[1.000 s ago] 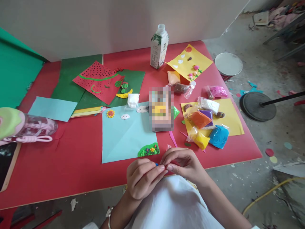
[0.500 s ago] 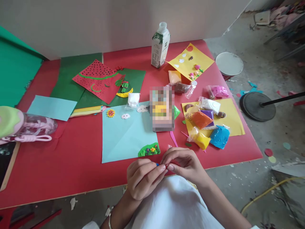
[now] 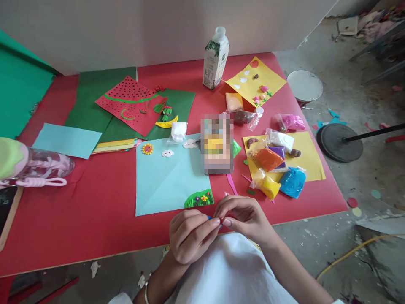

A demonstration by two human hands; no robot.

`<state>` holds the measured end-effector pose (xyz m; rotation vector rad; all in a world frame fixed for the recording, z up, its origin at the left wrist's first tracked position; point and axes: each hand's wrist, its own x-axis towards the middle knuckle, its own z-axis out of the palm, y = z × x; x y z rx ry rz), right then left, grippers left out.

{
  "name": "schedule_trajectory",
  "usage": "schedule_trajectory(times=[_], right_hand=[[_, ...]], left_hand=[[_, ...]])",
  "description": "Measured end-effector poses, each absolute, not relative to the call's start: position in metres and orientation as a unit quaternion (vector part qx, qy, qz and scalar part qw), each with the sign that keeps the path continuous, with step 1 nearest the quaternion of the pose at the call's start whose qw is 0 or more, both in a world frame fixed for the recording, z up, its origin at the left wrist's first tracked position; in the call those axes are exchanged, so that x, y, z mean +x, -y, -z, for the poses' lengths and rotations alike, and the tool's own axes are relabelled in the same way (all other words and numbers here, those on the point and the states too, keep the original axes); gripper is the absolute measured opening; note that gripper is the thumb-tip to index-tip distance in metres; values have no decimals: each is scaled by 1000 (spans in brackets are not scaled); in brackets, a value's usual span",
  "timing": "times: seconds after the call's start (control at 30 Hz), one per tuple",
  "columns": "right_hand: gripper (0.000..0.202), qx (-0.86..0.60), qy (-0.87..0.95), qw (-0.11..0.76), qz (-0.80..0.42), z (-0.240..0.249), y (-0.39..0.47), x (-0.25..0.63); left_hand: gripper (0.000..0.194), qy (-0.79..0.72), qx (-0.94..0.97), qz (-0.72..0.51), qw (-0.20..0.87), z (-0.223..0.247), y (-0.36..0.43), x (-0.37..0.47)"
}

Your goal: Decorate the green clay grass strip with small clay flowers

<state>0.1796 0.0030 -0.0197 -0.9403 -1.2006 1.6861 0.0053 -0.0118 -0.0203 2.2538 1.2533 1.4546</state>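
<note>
My left hand and my right hand meet at the table's front edge, fingertips pinched together. Between them shows a tiny bit of blue and red, too small to name. Just beyond lies a light blue sheet with a clay sun, a white cloud and a green clay patch with flowers. A phone-like object with a blurred face overlaps the sheet's right side. To the right are an orange clay bag, a yellow one and a blue one.
A carton bottle stands at the back. Decorated yellow paper and red watermelon paper lie behind. A clear bottle with a green lid lies at the left. A pink tool is near my right hand.
The view has shifted slightly. Both hands keep nearly the same pinched pose, and nothing on the table has visibly moved.
</note>
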Motion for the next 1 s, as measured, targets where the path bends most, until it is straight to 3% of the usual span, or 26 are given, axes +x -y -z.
schedule_trajectory(times=[0.2, 0.4, 0.63, 1.0], right_hand=[[8, -449, 578, 399, -553, 10, -13, 185], [12, -520, 748, 249, -330, 13, -31, 186], [11, -525, 786, 131, -300, 17, -40, 180], [14, -524, 792, 60, -309, 10, -51, 178]], left_hand=[[13, -439, 748, -491, 79, 27, 13, 0], [16, -502, 761, -406, 65, 42, 10, -14], [15, -510, 787, -335, 89, 52, 12, -15], [11, -502, 795, -324, 106, 57, 15, -16]])
